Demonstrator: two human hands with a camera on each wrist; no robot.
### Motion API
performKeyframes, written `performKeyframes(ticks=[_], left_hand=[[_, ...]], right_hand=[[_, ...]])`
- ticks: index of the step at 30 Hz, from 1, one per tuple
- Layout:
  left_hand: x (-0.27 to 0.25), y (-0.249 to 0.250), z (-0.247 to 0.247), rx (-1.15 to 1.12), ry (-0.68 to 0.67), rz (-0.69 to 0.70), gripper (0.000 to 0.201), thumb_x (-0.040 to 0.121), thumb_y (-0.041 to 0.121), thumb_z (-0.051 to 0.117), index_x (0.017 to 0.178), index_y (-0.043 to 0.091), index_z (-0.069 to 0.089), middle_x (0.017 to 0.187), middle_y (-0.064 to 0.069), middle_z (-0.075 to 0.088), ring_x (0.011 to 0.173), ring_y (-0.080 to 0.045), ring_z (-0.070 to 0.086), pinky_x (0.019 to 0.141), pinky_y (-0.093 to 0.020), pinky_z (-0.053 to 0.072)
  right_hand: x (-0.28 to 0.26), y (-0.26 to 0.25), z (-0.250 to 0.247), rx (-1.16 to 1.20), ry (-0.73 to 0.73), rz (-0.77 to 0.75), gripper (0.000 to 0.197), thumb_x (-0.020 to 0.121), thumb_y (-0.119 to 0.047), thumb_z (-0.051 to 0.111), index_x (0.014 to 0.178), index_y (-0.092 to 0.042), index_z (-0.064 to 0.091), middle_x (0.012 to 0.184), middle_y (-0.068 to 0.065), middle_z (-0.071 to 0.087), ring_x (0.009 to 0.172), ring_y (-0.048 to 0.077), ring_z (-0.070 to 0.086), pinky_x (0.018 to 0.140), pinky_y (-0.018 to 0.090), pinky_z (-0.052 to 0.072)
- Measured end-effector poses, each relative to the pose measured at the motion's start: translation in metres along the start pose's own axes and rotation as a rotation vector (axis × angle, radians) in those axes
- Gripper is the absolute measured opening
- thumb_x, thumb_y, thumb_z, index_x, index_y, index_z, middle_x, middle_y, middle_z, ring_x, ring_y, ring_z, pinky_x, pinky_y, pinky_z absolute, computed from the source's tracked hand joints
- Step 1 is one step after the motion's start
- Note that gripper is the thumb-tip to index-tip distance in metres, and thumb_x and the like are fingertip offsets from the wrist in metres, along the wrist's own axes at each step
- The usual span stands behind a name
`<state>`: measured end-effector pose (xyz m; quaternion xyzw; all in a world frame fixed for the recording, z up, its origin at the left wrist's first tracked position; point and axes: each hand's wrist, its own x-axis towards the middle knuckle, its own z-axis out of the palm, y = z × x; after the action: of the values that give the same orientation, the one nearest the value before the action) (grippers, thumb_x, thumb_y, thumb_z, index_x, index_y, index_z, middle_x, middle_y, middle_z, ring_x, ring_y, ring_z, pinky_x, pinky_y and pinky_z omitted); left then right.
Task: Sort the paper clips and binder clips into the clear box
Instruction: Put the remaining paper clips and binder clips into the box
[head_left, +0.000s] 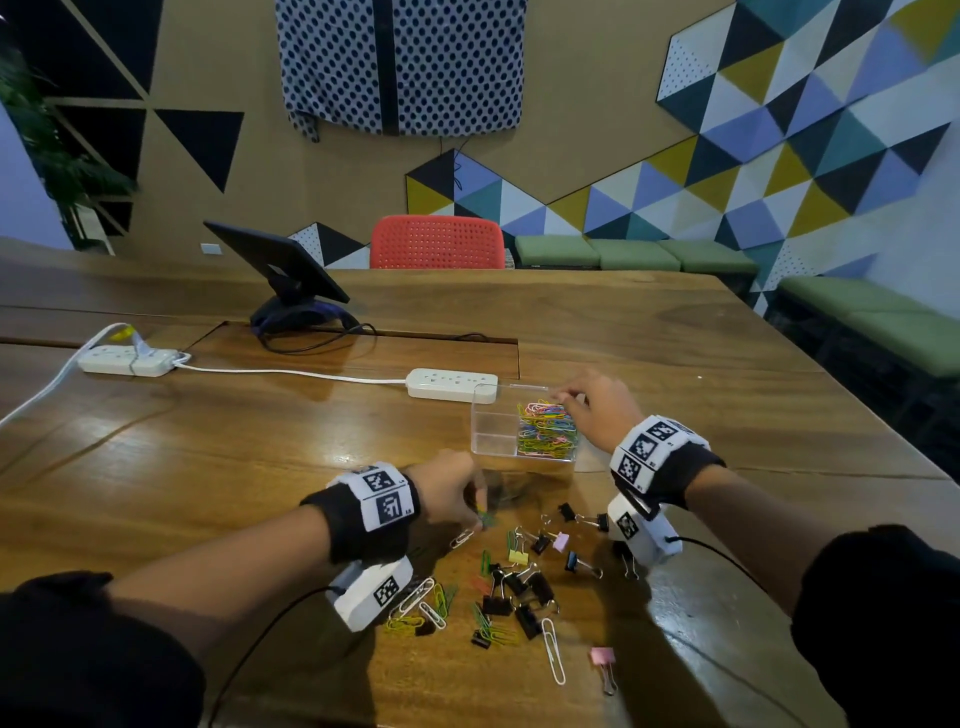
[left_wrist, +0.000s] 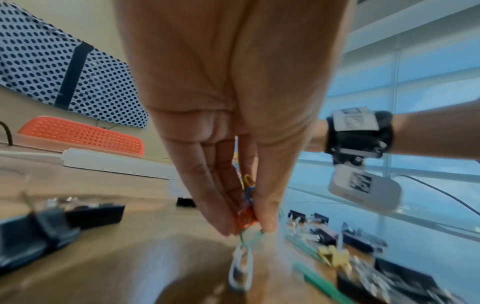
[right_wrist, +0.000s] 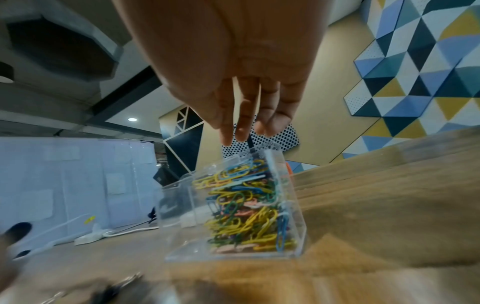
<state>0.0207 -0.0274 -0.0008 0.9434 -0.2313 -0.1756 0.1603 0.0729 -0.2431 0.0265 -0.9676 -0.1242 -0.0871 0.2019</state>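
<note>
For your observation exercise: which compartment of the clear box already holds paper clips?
The right-hand compartment of the clear box, under the right hand, is piled with coloured paper clips. The compartments to its left look empty.

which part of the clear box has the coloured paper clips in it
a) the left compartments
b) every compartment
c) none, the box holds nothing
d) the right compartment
d: in the head view the coloured paper clips fill only the right compartment of the clear box, under the right hand, while its left compartments hold nothing.
</note>
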Motion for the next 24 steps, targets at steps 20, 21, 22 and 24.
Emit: performKeyframes(ticks=[20,21,22,24], left_hand=[[0.092,0.054,-0.058,-0.002,0.449,0.029,0.018,0.081,0.022,0.071,0.094,0.009,0.071,0.098,-0.009,0.07,0.093,-0.023,0.064,0.075,-0.026,0.046],[0.095,0.055,-0.056,0.0,0.437,0.021,0.018,0.08,0.022,0.072,0.094,0.01,0.071,0.099,-0.009,0.07,0.094,-0.024,0.064,0.077,-0.026,0.046],[0.099,0.055,-0.054,0.004,0.425,0.014,0.018,0.08,0.022,0.072,0.094,0.01,0.072,0.1,-0.009,0.07,0.095,-0.024,0.064,0.078,-0.027,0.047],[0.103,0.056,-0.051,0.01,0.404,-0.001,0.019,0.08,0.023,0.073,0.093,0.01,0.072,0.1,-0.009,0.071,0.095,-0.025,0.064,0.079,-0.029,0.049]], right_hand=[[-0.074,-0.024,0.031,-0.23,-0.527,-0.404,0.03,0.091,-0.028,0.056,0.12,-0.028,0.062,0.123,0.002,0.054,0.116,0.019,0.044,0.095,0.029,0.034],[-0.075,-0.023,0.031,-0.235,-0.531,-0.39,0.029,0.091,-0.028,0.056,0.119,-0.027,0.063,0.123,0.002,0.055,0.117,0.02,0.044,0.098,0.032,0.036],[-0.075,-0.021,0.031,-0.236,-0.535,-0.376,0.028,0.091,-0.028,0.055,0.117,-0.026,0.065,0.123,0.002,0.056,0.118,0.02,0.045,0.1,0.034,0.038],[-0.076,-0.019,0.032,-0.24,-0.548,-0.346,0.026,0.091,-0.028,0.055,0.114,-0.025,0.066,0.123,0.001,0.057,0.119,0.02,0.047,0.101,0.037,0.04]])
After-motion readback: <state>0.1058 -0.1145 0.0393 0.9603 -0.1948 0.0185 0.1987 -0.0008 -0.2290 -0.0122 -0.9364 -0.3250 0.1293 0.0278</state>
